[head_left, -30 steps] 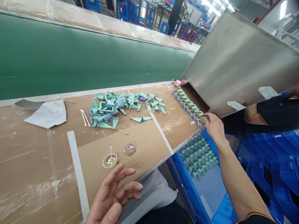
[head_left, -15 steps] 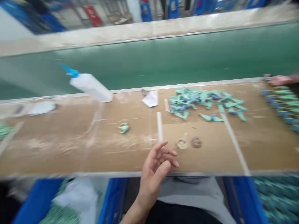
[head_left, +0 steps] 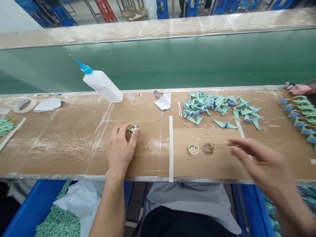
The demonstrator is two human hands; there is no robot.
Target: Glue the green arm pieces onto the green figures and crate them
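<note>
My left hand (head_left: 120, 144) rests on the brown work surface, its thumb and index finger closed around a small green ring-shaped piece (head_left: 133, 129) with a yellowish part. The fingers partly hide it. My right hand (head_left: 256, 158), smeared by motion, is over the right side of the surface, thumb and index slightly apart and nothing visible between them. To its left lie a small round clear dish (head_left: 193, 149) with a thin white stick in it and a dark round patch (head_left: 207, 148). Beyond these is a pile of green and blue winged pieces (head_left: 204, 104).
A white squeeze bottle (head_left: 105, 86) with a blue nozzle stands at the back. Nearby are white paper (head_left: 163, 101), cotton swabs (head_left: 180, 109) and a tape roll (head_left: 25, 105). Assembled pieces (head_left: 300, 115) line the right side. A blue bin (head_left: 27, 210) of green pieces sits below left.
My left hand has moved left from near the front middle and closed on the green ring-shaped piece. My right hand has come into view at the right.
</note>
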